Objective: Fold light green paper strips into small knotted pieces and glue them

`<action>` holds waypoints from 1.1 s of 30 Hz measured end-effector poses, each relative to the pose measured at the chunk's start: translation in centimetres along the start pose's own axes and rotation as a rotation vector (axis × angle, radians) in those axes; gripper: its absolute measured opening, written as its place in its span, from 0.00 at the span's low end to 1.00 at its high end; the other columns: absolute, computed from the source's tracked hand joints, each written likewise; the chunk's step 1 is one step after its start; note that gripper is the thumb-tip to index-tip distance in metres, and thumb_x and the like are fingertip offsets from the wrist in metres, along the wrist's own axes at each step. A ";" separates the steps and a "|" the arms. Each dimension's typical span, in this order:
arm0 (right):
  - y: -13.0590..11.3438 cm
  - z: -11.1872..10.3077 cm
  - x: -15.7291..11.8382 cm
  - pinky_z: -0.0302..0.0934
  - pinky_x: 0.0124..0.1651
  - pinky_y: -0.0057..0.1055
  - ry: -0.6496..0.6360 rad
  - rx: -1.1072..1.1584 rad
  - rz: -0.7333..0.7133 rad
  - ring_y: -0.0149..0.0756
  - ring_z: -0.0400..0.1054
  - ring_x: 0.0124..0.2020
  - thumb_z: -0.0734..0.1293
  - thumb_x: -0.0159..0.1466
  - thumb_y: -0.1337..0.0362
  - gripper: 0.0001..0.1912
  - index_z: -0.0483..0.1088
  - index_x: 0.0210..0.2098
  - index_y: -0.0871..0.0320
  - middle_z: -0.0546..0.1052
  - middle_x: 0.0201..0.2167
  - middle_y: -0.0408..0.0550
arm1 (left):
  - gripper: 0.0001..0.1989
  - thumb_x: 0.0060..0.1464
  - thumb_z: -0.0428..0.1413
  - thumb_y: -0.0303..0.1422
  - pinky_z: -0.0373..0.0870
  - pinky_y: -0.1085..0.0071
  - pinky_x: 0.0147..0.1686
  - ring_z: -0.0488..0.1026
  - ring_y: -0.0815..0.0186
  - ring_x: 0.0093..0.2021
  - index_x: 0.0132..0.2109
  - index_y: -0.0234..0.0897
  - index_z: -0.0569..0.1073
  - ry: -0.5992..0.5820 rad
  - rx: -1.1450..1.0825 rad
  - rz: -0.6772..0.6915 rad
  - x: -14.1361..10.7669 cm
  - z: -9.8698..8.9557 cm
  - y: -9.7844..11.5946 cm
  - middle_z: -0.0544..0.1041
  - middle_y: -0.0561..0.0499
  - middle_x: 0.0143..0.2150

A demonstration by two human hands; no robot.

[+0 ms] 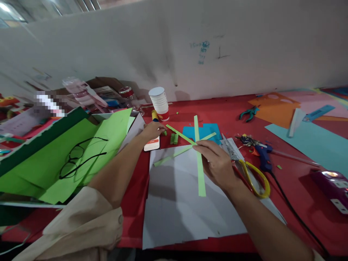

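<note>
My right hand (pixel 216 161) pinches crossed light-green paper strips (pixel 201 177) where they meet, above a sheet of white paper (pixel 174 206). The strips spread from that point like a star. Over to the left, my left hand (pixel 153 131) has its fingers bent together at a small green paper piece (pixel 165 133), and it partly covers a phone (pixel 152 144). Close by on the red table lies a little cluster of folded green paper pieces (pixel 174 138).
Scissors with yellow handles (pixel 257 181), a blue glue gun (pixel 263 157) and a purple power strip (pixel 330 188) lie on the right. Stacked paper cups (pixel 159 103) stand behind. At left, glasses (pixel 72 165) rest on green paper in a box. Green pliers (pixel 248 114) lie farther back.
</note>
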State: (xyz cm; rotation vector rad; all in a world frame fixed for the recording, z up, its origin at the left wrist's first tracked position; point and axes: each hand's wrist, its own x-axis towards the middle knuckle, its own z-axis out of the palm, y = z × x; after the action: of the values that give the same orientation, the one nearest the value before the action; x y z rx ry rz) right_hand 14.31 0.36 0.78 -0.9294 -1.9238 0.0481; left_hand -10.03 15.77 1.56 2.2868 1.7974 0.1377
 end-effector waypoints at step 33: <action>0.0 0.1 0.0 0.65 0.49 0.38 -0.104 -0.041 0.045 0.39 0.68 0.46 0.59 0.60 0.76 0.18 0.70 0.45 0.55 0.73 0.44 0.52 | 0.12 0.47 0.54 0.31 0.64 0.65 0.46 0.73 0.60 0.42 0.40 0.41 0.78 0.148 -0.279 0.027 -0.6 0.5 0.1 0.80 0.49 0.39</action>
State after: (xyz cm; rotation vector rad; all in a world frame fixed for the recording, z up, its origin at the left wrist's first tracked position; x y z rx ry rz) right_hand 14.21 0.40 0.68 -1.0148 -2.0057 0.0849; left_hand -10.01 15.12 1.15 2.1512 1.6906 0.5402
